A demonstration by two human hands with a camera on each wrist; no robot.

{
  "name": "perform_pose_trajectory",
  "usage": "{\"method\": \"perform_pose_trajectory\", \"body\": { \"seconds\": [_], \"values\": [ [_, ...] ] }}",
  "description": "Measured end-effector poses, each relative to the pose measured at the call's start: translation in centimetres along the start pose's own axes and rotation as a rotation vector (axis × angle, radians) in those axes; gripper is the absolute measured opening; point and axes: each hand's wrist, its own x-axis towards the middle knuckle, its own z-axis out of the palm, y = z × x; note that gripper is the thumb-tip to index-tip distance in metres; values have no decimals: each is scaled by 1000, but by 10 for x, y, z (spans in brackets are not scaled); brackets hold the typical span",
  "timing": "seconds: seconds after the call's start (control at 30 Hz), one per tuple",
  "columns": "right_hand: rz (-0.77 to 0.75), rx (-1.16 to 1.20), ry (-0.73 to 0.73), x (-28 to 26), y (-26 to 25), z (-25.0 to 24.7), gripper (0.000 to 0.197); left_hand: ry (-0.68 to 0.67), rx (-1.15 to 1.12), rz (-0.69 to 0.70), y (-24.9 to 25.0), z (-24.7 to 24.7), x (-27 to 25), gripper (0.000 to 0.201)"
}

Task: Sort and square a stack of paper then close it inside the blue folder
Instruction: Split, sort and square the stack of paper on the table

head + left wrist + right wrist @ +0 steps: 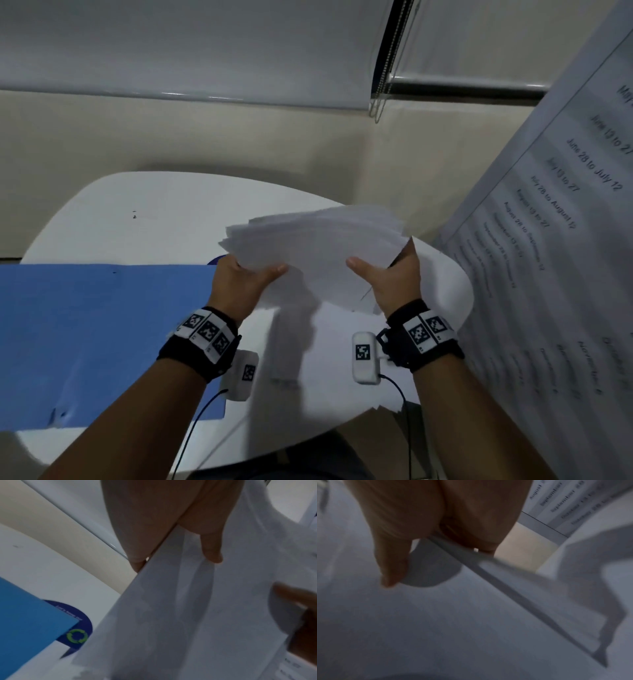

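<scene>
Your left hand (239, 284) and right hand (394, 277) grip the paper stack (318, 240) at opposite sides, thumbs on top, fingers underneath (hidden), lifting it off the table (137, 212) to even its fanned edges; the blue folder (102, 335) lies open left of your fingers.

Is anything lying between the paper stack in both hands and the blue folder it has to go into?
Nothing visible blocks it. The paper stack is held above the table by the left hand and right hand; the blue folder lies open just to its left, its surface bare.
</scene>
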Motion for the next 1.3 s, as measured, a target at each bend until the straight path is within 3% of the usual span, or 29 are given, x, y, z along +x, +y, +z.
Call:
{"method": "perform_pose_trajectory", "body": {
  "seconds": [0.13,0.23,0.37,0.43,0.53,0.73,0.9,1.0,1.2,1.3],
  "values": [
    [-82,12,-6,-3,-22,2,74,-1,-27,15,3,-11,6,49],
    [-195,57,52,3,-43,20,56,-20,-63,10,2,-7,8,48],
    [-158,38,212,11,-39,26,25,11,-110,-9,0,-3,10,41],
    [-131,104,208,14,-33,18,27,18,-121,-21,-3,-3,13,40],
    [-61,107,52,14,-28,12,50,28,-135,-52,-5,1,16,32],
    [-154,-79,-9,11,-34,-8,70,-54,-153,25,12,-4,10,36],
    [75,-72,-20,-3,-19,4,41,-100,-124,9,11,11,1,41],
    [31,22,39,-4,-20,2,30,-66,-134,49,18,12,-1,32],
    [36,-34,-18,-5,-22,3,43,-57,-57,44,18,5,4,55],
    [-15,41,61,-2,-30,11,25,-22,-82,57,21,7,5,54]
  ]
}}
